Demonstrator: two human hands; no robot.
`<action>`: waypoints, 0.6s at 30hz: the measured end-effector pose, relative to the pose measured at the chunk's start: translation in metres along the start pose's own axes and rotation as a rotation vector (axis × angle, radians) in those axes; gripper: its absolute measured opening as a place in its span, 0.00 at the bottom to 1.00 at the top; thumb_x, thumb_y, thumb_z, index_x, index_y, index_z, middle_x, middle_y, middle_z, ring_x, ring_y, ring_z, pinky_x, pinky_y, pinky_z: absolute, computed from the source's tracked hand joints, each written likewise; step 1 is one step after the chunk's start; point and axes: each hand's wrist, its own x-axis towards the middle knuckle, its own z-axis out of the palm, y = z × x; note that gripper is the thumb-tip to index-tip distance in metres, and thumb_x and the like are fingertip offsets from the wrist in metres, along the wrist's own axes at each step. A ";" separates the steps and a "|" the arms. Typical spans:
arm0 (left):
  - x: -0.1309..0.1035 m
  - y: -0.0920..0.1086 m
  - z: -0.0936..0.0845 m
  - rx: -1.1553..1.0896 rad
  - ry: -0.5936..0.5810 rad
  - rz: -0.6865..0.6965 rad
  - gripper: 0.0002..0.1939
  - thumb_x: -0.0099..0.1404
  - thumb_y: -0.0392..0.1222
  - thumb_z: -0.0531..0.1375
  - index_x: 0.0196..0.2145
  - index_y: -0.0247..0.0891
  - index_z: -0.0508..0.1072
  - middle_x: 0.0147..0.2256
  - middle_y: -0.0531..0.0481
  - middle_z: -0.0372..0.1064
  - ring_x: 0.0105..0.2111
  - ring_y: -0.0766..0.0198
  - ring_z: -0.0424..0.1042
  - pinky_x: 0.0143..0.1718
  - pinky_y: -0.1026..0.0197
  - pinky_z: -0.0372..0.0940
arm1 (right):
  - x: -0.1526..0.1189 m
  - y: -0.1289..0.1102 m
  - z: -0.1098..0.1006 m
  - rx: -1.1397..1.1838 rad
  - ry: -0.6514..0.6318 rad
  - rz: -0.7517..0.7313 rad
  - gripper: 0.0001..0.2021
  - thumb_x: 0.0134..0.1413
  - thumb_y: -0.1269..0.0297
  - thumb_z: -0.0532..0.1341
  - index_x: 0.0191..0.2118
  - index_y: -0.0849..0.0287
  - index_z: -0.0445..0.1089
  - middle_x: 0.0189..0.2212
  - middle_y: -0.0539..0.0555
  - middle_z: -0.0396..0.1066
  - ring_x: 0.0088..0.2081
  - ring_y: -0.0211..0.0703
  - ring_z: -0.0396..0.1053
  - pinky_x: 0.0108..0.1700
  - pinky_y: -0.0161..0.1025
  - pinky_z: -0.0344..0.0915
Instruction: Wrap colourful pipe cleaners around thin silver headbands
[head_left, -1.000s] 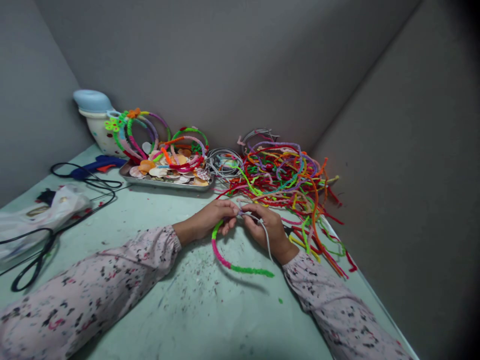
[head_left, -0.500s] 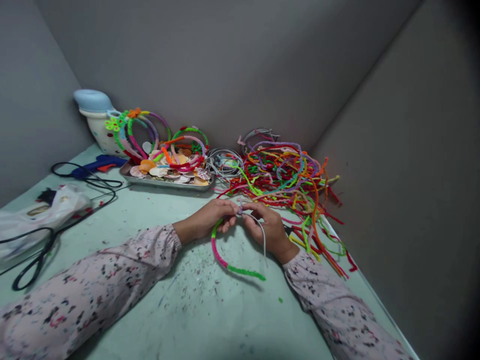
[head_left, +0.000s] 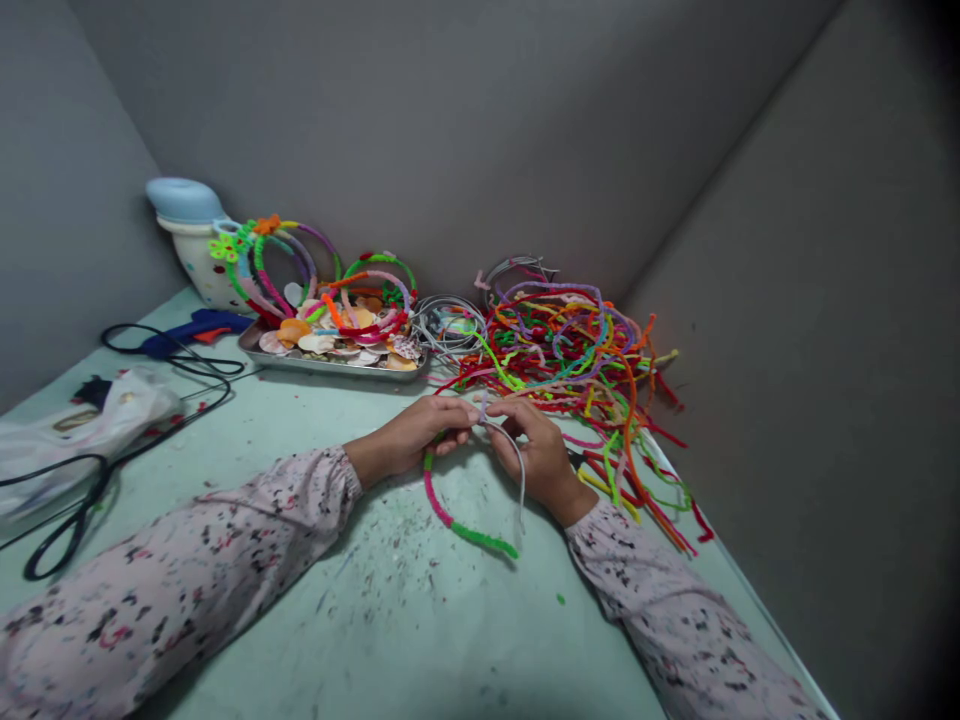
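My left hand (head_left: pixel 431 432) pinches a curved headband (head_left: pixel 437 505) whose hanging arm is wrapped in green and pink pipe cleaner. The band's other arm is bare grey (head_left: pixel 521 468) and curves down below my right hand. My right hand (head_left: pixel 534 448) is closed at the band's top, fingertips almost meeting those of my left hand. Between the fingertips a short lavender pipe cleaner (head_left: pixel 484 402) sticks up at the band. How far it winds round is hidden by my fingers.
Behind my hands stands a metal tray (head_left: pixel 337 371) of shells with wrapped headbands on it. A tangled heap of pipe cleaners (head_left: pixel 555 340) lies right, beside bare bands (head_left: pixel 442 322). At left are a blue glue gun (head_left: pixel 196 328), black cable (head_left: pixel 112 470), plastic bag (head_left: pixel 142 405) and white container (head_left: pixel 199 255).
The headband has turned slightly, and its green end has swung a little to the left. My fingertips have shifted slightly at the lavender pipe cleaner. Both forearms stay nearly in place.
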 end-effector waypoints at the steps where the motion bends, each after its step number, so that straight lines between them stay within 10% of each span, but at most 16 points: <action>1: 0.000 0.000 0.000 -0.008 0.007 0.001 0.11 0.55 0.42 0.63 0.30 0.30 0.71 0.20 0.54 0.61 0.16 0.77 0.54 0.14 0.73 0.47 | 0.000 0.000 0.000 -0.002 -0.001 0.006 0.11 0.51 0.73 0.58 0.42 0.57 0.67 0.40 0.55 0.69 0.30 0.38 0.67 0.34 0.37 0.67; 18: 0.002 -0.004 0.001 -0.015 0.067 0.027 0.10 0.56 0.42 0.62 0.31 0.32 0.69 0.22 0.55 0.62 0.15 0.77 0.58 0.14 0.73 0.48 | 0.000 0.011 0.002 0.365 0.018 0.362 0.09 0.57 0.59 0.57 0.34 0.58 0.69 0.21 0.48 0.66 0.22 0.37 0.65 0.25 0.34 0.64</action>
